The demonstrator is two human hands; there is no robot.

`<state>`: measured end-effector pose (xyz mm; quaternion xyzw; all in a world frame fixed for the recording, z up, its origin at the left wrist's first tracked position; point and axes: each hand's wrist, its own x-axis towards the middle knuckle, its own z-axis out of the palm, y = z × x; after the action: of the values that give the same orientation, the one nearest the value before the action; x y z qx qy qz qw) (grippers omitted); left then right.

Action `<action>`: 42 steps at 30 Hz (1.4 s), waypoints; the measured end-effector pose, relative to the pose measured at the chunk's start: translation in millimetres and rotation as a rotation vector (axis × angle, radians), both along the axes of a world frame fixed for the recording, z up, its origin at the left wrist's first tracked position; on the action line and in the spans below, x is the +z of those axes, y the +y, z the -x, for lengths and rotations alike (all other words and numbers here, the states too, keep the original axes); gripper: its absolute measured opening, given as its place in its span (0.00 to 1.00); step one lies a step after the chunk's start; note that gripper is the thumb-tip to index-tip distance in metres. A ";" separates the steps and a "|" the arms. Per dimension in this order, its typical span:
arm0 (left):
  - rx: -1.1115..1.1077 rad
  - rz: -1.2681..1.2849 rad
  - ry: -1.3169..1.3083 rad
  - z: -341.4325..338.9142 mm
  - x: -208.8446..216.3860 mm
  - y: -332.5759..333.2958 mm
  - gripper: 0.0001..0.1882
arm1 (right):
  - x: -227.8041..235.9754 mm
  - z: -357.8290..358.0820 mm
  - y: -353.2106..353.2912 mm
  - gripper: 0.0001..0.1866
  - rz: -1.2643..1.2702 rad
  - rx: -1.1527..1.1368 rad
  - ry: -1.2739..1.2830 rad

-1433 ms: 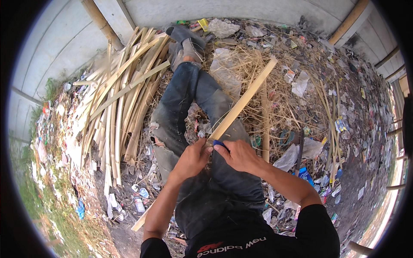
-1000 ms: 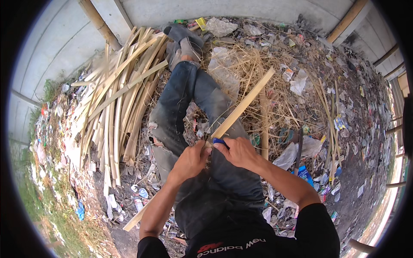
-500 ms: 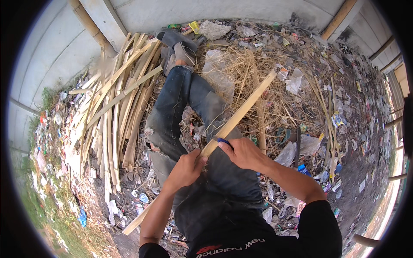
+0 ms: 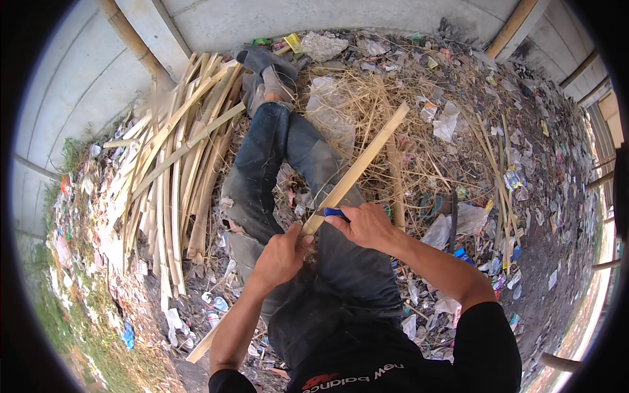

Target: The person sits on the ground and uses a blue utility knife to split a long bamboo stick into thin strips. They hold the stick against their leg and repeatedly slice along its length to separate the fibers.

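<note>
A long, pale bamboo strip (image 4: 368, 157) slants across my lap from lower left to upper right. My left hand (image 4: 280, 257) is closed around it near my body, and its lower end comes out beyond my left forearm. My right hand (image 4: 368, 226) grips a knife with a blue handle (image 4: 336, 213). The short blade lies against the strip, just beyond my left hand. Under the strip are my legs in worn dark trousers (image 4: 314, 137), stretched out in front.
A large pile of split bamboo strips (image 4: 173, 170) lies to the left. Straw-like shavings (image 4: 373, 108) and clear plastic sheet cover the ground ahead. More thin strips (image 4: 501, 177) lie to the right amid scattered litter. A pale panel wall (image 4: 327, 19) closes off the far side.
The far end of the strip has swung slightly left. My right hand has turned a little, and more of the knife's blade and handle shows. My left hand keeps its hold.
</note>
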<state>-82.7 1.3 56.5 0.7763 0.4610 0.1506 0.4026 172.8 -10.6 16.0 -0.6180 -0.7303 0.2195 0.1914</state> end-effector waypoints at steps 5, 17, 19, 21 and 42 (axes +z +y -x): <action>-0.068 0.155 0.141 41.1 22.5 -27.4 0.14 | -27.9 -127.4 48.4 0.33 -0.030 -0.436 0.005; 0.134 0.298 0.028 109.6 52.8 -48.8 0.13 | -75.7 -394.0 -9.2 0.37 -0.136 -1.172 0.116; 0.163 0.293 0.048 97.4 39.2 -42.8 0.14 | -60.9 -337.5 -1.9 0.35 -0.004 -1.088 0.456; 0.146 0.245 0.031 89.7 24.9 -36.8 0.15 | -31.4 -282.6 12.4 0.32 -0.026 -0.981 0.644; 0.099 0.167 -0.132 18.1 28.2 -21.7 0.13 | 18.2 1.8 40.5 0.22 -0.067 -0.437 0.890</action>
<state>-100.8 -20.4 84.8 0.7047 0.4824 0.1821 0.4873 171.1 29.9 34.2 -0.5965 -0.4380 0.3930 0.5458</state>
